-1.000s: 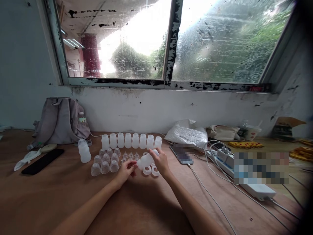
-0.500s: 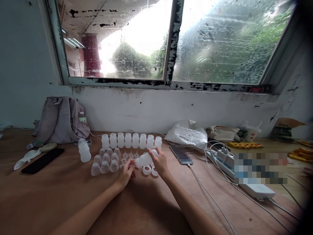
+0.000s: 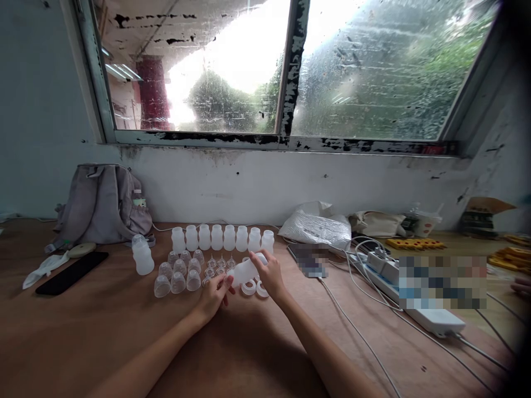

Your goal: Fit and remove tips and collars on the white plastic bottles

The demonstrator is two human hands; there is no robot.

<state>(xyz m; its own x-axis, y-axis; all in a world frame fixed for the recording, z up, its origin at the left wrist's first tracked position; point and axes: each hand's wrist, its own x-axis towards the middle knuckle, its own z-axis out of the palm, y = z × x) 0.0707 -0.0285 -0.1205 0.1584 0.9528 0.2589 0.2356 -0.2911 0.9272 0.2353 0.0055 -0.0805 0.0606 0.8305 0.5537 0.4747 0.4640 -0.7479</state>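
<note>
A frosted white baby bottle [image 3: 244,272] lies tilted on its side between my hands, just above the table. My right hand [image 3: 269,275] is closed around its base end. The fingers of my left hand [image 3: 214,298] pinch at its neck end, and they hide whether a small part sits there. Clear bottle nipples [image 3: 221,264] stand in rows behind my left hand. White screw rings [image 3: 249,287] lie under the held bottle, partly covered by it and my right hand. Several clear dome caps [image 3: 178,282] are lined up to the left.
A row of frosted bottles [image 3: 204,237] stands at the back. One capped bottle [image 3: 143,255] stands apart at left, near a black phone [image 3: 72,273] and a backpack [image 3: 105,202]. A charging phone [image 3: 307,261], cables and a power strip [image 3: 431,320] lie at right. Another person's hand [image 3: 521,286] shows at the right edge.
The left thumb has shifted slightly along the bottle's neck end, and the bottle has turned a little between my hands. The rows of parts stand as before.
</note>
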